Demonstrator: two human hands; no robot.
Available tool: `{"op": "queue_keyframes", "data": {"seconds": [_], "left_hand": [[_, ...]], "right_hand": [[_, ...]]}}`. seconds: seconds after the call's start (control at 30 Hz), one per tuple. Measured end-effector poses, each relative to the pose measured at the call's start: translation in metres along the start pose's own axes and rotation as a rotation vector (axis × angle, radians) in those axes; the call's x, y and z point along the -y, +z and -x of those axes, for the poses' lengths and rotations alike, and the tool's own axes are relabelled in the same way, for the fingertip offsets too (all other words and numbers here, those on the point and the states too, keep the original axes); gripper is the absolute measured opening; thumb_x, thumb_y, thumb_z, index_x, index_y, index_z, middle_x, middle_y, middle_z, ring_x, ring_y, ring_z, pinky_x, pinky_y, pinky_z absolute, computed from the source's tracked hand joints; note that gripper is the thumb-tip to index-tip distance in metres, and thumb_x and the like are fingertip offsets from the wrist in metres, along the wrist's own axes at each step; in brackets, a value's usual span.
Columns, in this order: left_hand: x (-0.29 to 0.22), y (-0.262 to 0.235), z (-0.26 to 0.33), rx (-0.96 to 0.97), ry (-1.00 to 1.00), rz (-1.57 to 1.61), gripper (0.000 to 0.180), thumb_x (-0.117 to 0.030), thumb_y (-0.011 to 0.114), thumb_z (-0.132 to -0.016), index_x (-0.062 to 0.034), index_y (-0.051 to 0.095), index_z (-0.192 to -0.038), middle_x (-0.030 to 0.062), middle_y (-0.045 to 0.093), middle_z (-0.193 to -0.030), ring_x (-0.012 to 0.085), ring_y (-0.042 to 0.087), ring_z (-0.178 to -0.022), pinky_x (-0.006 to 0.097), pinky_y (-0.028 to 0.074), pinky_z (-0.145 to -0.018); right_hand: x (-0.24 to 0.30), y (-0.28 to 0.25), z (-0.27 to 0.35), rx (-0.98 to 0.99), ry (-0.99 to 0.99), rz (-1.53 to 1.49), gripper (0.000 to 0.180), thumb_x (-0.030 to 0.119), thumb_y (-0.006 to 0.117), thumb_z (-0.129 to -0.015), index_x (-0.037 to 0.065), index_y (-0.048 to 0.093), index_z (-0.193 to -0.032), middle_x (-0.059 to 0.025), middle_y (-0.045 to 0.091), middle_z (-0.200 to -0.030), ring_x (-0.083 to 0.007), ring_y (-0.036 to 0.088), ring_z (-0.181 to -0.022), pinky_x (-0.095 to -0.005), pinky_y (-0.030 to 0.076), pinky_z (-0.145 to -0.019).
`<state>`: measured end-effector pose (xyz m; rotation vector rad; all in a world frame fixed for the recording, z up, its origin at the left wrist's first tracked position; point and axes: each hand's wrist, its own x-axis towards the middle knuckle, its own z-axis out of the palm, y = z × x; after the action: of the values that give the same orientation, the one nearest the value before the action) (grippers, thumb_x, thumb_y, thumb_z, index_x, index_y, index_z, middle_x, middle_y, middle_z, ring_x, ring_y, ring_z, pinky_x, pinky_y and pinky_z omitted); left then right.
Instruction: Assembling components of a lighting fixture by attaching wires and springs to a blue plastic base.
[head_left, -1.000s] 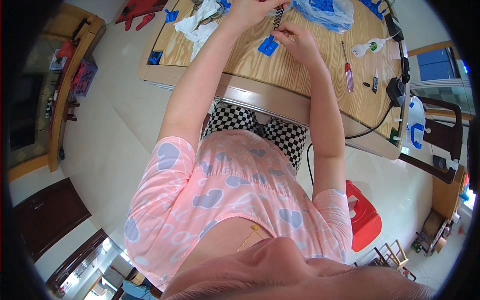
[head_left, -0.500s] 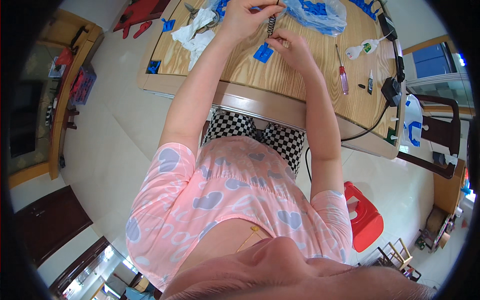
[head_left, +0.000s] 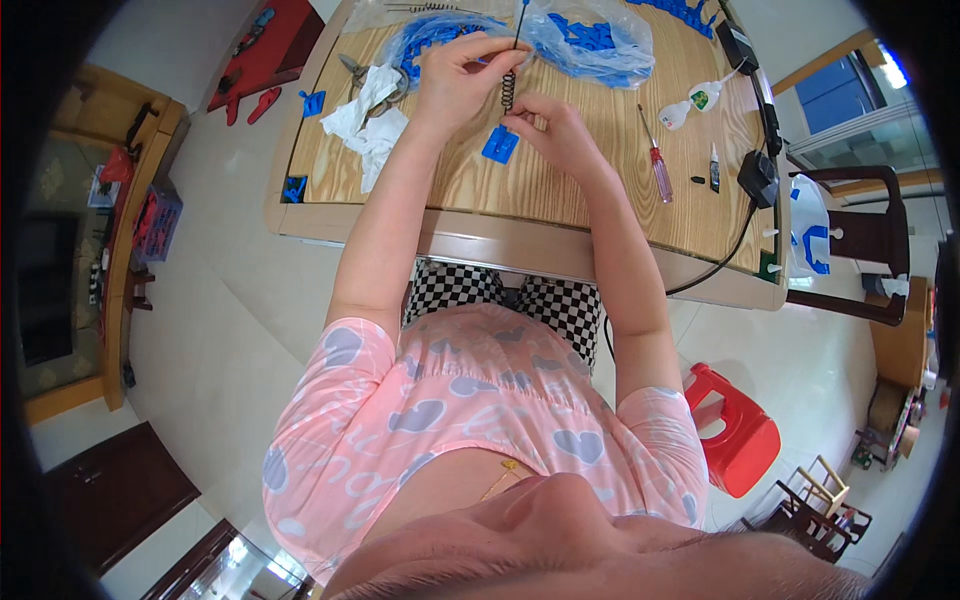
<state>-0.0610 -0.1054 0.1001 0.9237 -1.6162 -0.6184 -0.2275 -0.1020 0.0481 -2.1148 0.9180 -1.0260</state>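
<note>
Over the wooden table I hold a thin black rod (head_left: 519, 32) with a dark coil spring (head_left: 508, 92) around its lower part. My left hand (head_left: 462, 82) pinches the rod just above the spring. Below the spring, my right hand (head_left: 556, 132) has its fingertips closed at the rod's lower end. A flat blue square plastic piece (head_left: 500, 145) sits at that lower end, by the right fingertips. At the rod's top end shows a small bit of blue. The fingers partly hide how the rod and the square piece join.
Beyond my hands lie clear plastic bags (head_left: 600, 60) of blue parts. Crumpled white tissue (head_left: 372, 135) and pliers (head_left: 355, 68) are left. A screwdriver (head_left: 658, 165), small black tube (head_left: 714, 168), white bottles (head_left: 690, 105) and a black adapter (head_left: 758, 178) with its cable lie right.
The view has tilted, so the table and both hands appear lower and further left. More of the rod's top now shows. Both hands keep their pinch around the spring.
</note>
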Motion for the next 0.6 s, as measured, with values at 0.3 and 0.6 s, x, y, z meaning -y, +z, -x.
{"op": "queue_keyframes", "data": {"seconds": [0.3, 0.6], "left_hand": [[-0.001, 0.007, 0.001, -0.032, -0.02, 0.077, 0.015, 0.004, 0.061, -0.084, 0.0045, 0.068, -0.097, 0.0062, 0.063, -0.084, 0.0125, 0.062, -0.078, 0.023, 0.051, -0.072], [0.002, 0.012, -0.002, -0.092, 0.02, 0.112, 0.013, 0.001, 0.065, -0.08, 0.0003, 0.07, -0.092, 0.0044, 0.066, -0.078, 0.0097, 0.064, -0.072, 0.02, 0.049, -0.064]], "right_hand": [[-0.006, -0.001, 0.0, 0.002, -0.029, -0.061, 0.016, 0.014, 0.066, -0.079, 0.001, 0.062, -0.087, -0.0137, 0.06, -0.072, -0.0246, 0.06, -0.067, -0.0335, 0.047, -0.061], [-0.005, -0.001, 0.0, -0.004, -0.024, -0.069, 0.017, 0.015, 0.067, -0.08, 0.0, 0.062, -0.084, -0.0127, 0.06, -0.072, -0.0231, 0.058, -0.067, -0.0336, 0.047, -0.063]]}}
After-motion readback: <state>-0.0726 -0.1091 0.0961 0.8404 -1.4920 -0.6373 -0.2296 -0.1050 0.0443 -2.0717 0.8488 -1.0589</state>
